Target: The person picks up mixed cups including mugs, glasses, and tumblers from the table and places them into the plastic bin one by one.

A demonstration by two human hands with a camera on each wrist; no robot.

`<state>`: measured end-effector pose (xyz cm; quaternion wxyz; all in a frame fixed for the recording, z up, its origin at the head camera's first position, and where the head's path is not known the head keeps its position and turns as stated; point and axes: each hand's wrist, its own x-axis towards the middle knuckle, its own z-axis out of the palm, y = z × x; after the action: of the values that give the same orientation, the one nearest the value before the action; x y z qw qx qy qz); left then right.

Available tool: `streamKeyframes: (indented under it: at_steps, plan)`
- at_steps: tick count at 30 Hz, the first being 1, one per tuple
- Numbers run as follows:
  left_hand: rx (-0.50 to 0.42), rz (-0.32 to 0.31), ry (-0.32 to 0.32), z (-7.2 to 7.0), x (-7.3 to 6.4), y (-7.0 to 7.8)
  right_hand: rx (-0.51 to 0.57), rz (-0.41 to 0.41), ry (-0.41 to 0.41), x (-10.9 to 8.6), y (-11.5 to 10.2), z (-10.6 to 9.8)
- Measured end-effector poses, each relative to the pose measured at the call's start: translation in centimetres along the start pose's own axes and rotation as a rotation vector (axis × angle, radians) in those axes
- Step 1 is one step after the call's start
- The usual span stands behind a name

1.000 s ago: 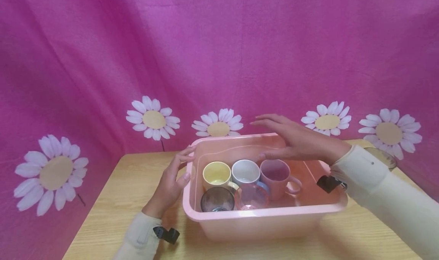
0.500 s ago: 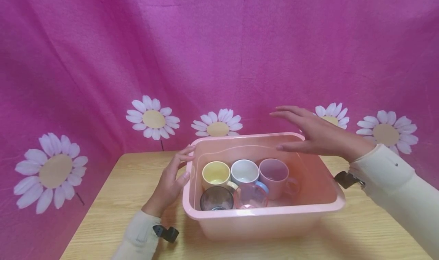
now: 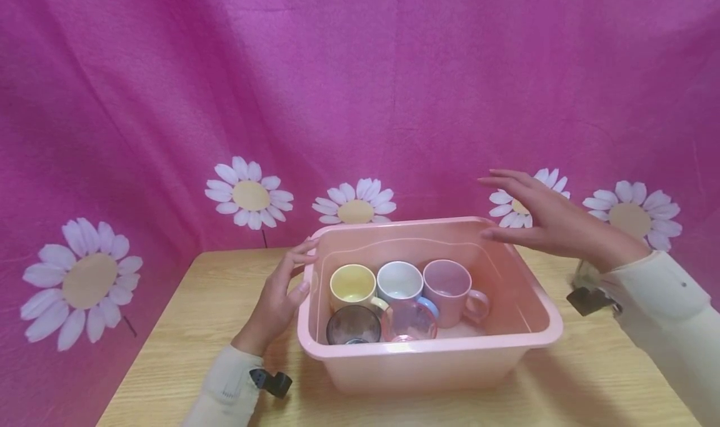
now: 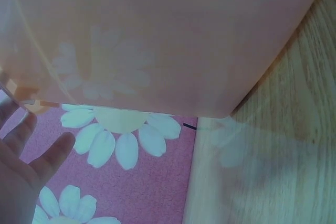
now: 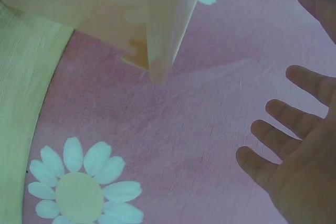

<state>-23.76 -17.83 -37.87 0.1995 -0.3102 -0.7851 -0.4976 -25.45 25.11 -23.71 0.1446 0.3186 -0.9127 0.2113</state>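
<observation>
In the head view, a pink plastic tub (image 3: pixel 450 367) stands on the table with cups grouped toward its left side. Along the back are a yellow mug (image 3: pixel 352 283), a white mug (image 3: pixel 400 280) with a blue handle, and a mauve mug (image 3: pixel 447 308). In front of them sit a dark tinted glass (image 3: pixel 353 327) and a clear pink glass (image 3: pixel 410 322). The left hand (image 3: pixel 275 302) touches the tub's left rim with extended fingers. Over the tub's back right corner hovers the right hand (image 3: pixel 554 224), fingers spread and holding nothing; the right wrist view also shows its palm (image 5: pixel 310 182) bare.
A wooden table (image 3: pixel 197 339) carries the tub. Behind it hangs a magenta cloth (image 3: pixel 360 89) printed with large white daisies. Part of a clear glass object (image 3: pixel 587 272) shows behind the right wrist. Each sleeve has a small black camera at the wrist.
The right hand has moved rightward, from above the mugs to the tub's right end, uncovering more of the tub's inside. The left hand stays at the left rim.
</observation>
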Motion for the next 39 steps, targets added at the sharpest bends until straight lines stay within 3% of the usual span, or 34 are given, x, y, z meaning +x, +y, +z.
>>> streamKeyframes:
  at_steps: [5, 13, 22, 39]
  plan:
    - [-0.007, -0.008, 0.005, 0.1, -0.2, -0.2, 0.026, 0.029, 0.03, -0.8, 0.6, 0.1]
    - [-0.01, -0.013, -0.006, 0.3, -0.3, -0.2, 0.119, 0.179, 0.047, -2.8, 1.5, 0.3]
    - [-0.005, -0.018, -0.009, 0.3, -0.4, -0.2, 0.189, 0.292, 0.108, -4.7, 2.7, 0.4]
    - [-0.01, -0.014, -0.011, -0.1, 0.0, 0.3, 0.25, 0.309, 0.252, -7.1, 4.9, 1.2]
